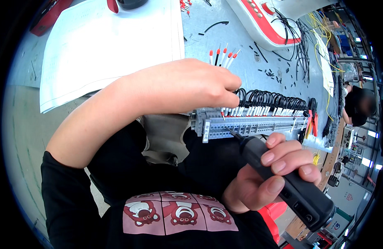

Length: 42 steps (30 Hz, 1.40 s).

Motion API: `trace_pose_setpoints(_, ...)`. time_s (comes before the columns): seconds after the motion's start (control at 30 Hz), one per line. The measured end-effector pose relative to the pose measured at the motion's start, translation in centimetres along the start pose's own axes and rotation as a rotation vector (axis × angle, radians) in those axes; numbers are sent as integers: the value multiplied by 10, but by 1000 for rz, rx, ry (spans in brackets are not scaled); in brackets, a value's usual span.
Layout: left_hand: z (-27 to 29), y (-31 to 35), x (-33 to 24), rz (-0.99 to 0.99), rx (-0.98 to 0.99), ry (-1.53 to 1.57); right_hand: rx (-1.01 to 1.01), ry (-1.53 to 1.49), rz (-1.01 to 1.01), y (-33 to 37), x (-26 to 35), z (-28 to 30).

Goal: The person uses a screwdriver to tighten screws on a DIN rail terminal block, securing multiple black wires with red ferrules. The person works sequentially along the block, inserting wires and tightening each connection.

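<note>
A long grey terminal block strip (pixel 258 127) lies across the near edge of the bench. Looped black wires (pixel 270 99) with white marker sleeves stand along its far side. My left hand (pixel 199 85) is closed over the strip's left end, its fingers pinching wires. A red-tipped wire end (pixel 223 113) points down at the terminals just below its fingertips. Beyond that hand, several red-tipped ends (pixel 224 58) with white or black sleeves stick up. My right hand (pixel 278 166) is wrapped round a black electric screwdriver (pixel 297 195), whose thin bit reaches the strip's left terminals.
Large paper sheets (pixel 112 45) cover the bench's left side. A white and red machine (pixel 268 25) stands at the back, with loose black wires (pixel 301 54) beside it. Black offcuts (pixel 272 74) are scattered around. Red-handled pliers (pixel 312 118) lie at the strip's right end. Another person (pixel 357 106) is farther right.
</note>
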<state>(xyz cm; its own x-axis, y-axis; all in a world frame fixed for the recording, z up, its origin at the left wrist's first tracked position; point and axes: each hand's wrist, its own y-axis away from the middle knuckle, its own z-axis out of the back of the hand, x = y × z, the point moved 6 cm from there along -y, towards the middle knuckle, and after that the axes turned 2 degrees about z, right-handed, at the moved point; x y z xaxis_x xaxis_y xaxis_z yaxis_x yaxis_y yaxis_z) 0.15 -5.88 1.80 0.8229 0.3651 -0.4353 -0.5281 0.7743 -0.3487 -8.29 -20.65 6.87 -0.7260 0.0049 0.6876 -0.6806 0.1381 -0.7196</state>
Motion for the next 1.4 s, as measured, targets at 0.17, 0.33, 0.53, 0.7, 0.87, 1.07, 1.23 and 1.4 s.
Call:
trace_pose_setpoints(0.17,2,5,4,28,11,-44,9,-10,-30,1,-2,1)
trace_pose_setpoints(0.33,-2,1,-2,-38,-5,-137,233,31,37,-2,-1,-8)
trace_pose_setpoints(0.53,-2,3,-3,-12,-11,-122,219,-15,42,-3,-3,-11)
trace_pose_setpoints(0.7,-2,3,-2,-18,-35,-115,149,144,111,-10,7,-6)
trace_pose_setpoints(0.87,-3,3,-2,-29,-32,-102,38,-59,81,-7,6,-4)
trace_pose_setpoints(1.07,-3,4,1,-12,-29,-72,123,-45,53,-11,5,-9)
trace_pose_setpoints(1.23,-3,5,3,2,-41,-26,223,120,150,-12,0,-18)
trace_pose_setpoints(1.4,-3,4,6,-20,-16,-32,252,99,95,-12,-2,-19)
